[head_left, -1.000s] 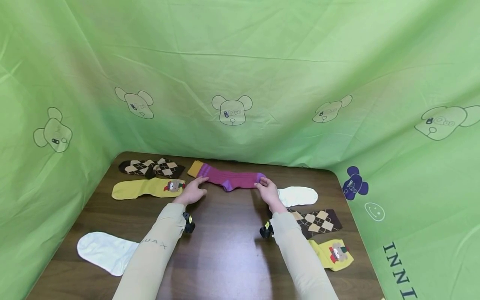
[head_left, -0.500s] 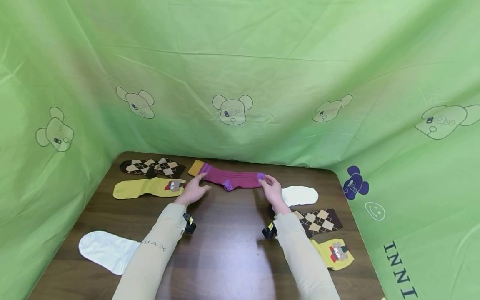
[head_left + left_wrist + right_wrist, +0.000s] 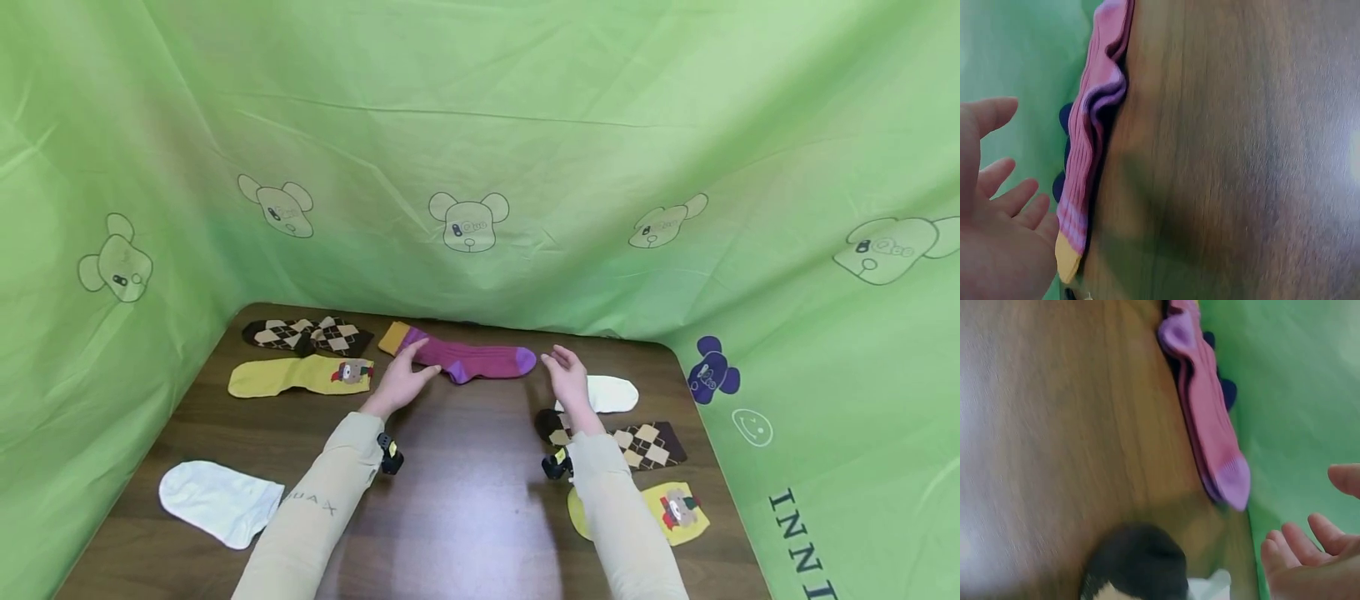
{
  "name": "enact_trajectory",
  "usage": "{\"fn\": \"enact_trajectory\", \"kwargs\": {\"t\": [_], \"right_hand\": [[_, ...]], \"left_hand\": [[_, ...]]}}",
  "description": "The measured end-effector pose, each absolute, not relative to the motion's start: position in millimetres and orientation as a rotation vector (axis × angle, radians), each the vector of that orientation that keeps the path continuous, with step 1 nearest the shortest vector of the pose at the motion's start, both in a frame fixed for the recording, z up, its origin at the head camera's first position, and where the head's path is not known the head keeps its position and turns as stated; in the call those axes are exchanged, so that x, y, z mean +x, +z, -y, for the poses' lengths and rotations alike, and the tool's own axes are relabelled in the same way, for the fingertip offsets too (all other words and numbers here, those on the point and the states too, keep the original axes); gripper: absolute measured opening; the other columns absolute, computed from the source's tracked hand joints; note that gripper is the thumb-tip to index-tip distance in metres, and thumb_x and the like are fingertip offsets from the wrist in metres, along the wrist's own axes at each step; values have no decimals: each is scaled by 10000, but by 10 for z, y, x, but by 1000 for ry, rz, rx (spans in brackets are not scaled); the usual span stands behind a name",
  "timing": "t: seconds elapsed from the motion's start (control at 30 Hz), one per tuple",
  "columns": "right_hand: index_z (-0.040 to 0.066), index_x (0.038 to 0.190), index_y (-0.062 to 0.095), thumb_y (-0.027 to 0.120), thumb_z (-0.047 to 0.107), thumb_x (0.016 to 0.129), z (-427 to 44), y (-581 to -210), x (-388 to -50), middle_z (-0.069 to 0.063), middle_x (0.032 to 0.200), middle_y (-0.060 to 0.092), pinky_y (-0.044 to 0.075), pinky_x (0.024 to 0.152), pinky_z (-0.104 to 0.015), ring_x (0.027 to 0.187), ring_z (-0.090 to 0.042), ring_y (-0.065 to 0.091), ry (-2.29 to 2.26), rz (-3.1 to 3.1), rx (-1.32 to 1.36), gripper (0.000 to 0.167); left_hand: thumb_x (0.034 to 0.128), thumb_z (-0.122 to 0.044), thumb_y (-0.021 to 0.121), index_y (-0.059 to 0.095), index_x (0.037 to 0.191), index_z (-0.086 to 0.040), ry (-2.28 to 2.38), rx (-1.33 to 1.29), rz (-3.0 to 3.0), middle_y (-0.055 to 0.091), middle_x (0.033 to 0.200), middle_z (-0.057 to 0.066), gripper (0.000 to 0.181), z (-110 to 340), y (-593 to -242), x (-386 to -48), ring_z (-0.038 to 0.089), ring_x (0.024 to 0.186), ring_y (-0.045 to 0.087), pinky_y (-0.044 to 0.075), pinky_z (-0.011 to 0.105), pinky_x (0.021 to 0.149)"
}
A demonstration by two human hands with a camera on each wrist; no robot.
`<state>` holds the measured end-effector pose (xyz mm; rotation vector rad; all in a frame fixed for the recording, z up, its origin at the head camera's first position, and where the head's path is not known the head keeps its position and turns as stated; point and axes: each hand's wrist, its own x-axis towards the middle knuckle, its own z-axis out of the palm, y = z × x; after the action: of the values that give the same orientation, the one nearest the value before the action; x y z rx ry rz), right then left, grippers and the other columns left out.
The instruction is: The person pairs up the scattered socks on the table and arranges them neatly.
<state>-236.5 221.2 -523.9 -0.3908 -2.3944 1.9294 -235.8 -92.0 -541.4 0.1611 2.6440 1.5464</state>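
A magenta sock [image 3: 491, 362] with purple heel and toe and a yellow cuff lies flat along the table's back edge. In the right wrist view, a second layer shows under the sock [image 3: 1210, 419]. My left hand [image 3: 402, 382] is over the table beside the cuff end, fingers extended and thumb spread, holding nothing. Just right of the purple toe, my right hand [image 3: 567, 379] is apart from the sock, its fingers loosely bent around nothing. A white sock [image 3: 611, 394] and an argyle sock [image 3: 648, 446] lie partly behind the right hand and forearm.
At the back left lie another argyle sock [image 3: 307, 335] and a yellow bear sock [image 3: 300, 377]. A white sock [image 3: 217, 500] is at the front left, partly by the left sleeve. Another yellow sock [image 3: 675, 512] lies front right. Green cloth [image 3: 465, 150] walls the table in.
My right hand has come off the sock's toe and shifted right. My left hand has moved slightly right and opened wider. The magenta sock stays in place.
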Motion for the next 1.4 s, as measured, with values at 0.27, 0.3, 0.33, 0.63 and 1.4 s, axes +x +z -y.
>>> {"fn": "enact_trajectory", "kwargs": {"t": [0.27,0.3,0.33,0.63,1.4], "right_hand": [[-54,1485,426,605,174,1020,-2528,-5223,-2368,-257,1492,460,309,1155,-439,1386,-380,426,1916,2312,-483,548],[-55,1486,425,600,170,1024,-2569,-5223,-2369,-258,1493,458,309,1154,-440,1389,-378,422,1907,2310,-497,544],[-53,1490,419,596,170,1026,-2609,-5221,-2366,-258,1498,452,309,1155,-441,1395,-377,414,1899,2308,-513,545],[-72,1488,415,587,169,1026,-2964,-5197,-2325,-277,1499,441,321,1145,-454,1395,-383,405,1772,2340,-595,549],[-50,1541,342,571,255,1011,-3486,-5322,-2155,-285,1575,308,233,1181,-486,1458,-429,247,1667,2497,-925,654]], "left_hand": [[959,-188,706,421,1520,-11,1682,200,-2627,424,1539,207,654,723,-5421,-2312,384,1424,361,276,519,1158],[956,-182,710,425,1516,-7,1706,207,-2615,429,1532,211,653,699,-5425,-2305,385,1418,371,288,517,1153],[955,-182,714,428,1514,-5,1729,212,-2604,436,1525,212,652,674,-5430,-2301,383,1408,385,302,510,1148],[932,-261,754,448,1509,-35,1754,268,-2564,493,1467,224,691,402,-5458,-2266,403,1305,496,386,521,1085],[915,-325,753,454,1495,-17,1573,351,-2488,506,1481,147,721,-320,-5463,-2181,354,1272,535,428,460,1052]]}}
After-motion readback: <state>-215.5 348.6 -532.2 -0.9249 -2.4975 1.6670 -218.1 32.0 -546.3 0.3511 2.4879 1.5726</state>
